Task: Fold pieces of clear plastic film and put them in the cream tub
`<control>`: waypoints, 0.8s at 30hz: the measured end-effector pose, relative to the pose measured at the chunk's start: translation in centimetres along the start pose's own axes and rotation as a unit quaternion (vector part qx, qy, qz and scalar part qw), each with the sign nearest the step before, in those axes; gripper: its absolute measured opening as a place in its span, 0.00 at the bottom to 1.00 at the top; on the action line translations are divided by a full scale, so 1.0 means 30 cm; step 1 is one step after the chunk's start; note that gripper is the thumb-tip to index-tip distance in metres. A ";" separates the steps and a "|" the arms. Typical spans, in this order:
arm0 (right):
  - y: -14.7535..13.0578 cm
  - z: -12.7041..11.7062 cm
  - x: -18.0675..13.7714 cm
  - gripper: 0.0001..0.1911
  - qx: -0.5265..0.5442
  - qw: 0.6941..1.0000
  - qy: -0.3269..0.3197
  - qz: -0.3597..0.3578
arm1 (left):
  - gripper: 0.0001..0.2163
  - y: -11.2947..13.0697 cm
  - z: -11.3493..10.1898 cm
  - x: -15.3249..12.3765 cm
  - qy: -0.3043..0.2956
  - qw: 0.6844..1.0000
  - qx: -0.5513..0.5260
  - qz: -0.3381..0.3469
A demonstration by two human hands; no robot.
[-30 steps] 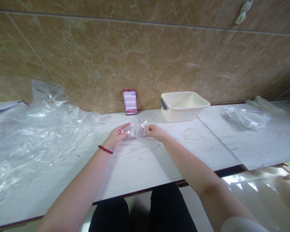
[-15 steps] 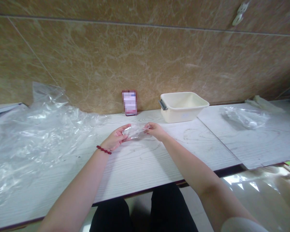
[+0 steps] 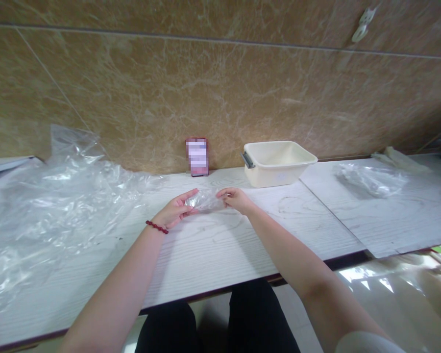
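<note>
Between my hands is a small clear plastic bag (image 3: 205, 200), crumpled and shiny, just over the table in the middle of the view. My left hand (image 3: 175, 210), with a red beaded bracelet at the wrist, grips its left end between thumb and fingers. At the other end, my right hand (image 3: 233, 198) pinches the edge of the plastic, its fingertips bent together. Whether anything lies inside the bag I cannot make out.
A cream plastic tub (image 3: 275, 174) with a grey handle stands behind my right hand. Against the wall leans a phone-like device (image 3: 197, 157). Clear plastic sheeting (image 3: 77, 196) spreads over the left side. More clear bags (image 3: 373, 180) lie at right on the white table (image 3: 220, 255).
My right fingers have shifted slightly on the bag's edge, and the plastic between my hands looks more bunched. My left hand has hardly moved.
</note>
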State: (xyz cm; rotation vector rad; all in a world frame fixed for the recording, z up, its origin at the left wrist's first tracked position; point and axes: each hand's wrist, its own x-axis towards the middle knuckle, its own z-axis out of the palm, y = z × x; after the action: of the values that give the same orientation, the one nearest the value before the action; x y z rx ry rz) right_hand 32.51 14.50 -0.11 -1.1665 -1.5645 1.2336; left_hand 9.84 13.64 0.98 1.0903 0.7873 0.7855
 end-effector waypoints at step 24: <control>0.016 -0.006 0.009 0.22 0.089 0.995 0.032 0.014 | 0.29 -0.015 -0.004 0.018 0.061 0.996 0.023 0.066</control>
State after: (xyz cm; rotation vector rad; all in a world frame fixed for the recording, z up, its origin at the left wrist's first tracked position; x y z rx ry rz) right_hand 32.69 14.84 -0.53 -1.1050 -1.3656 1.3140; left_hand 10.07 14.04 0.44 1.1522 0.8448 0.9568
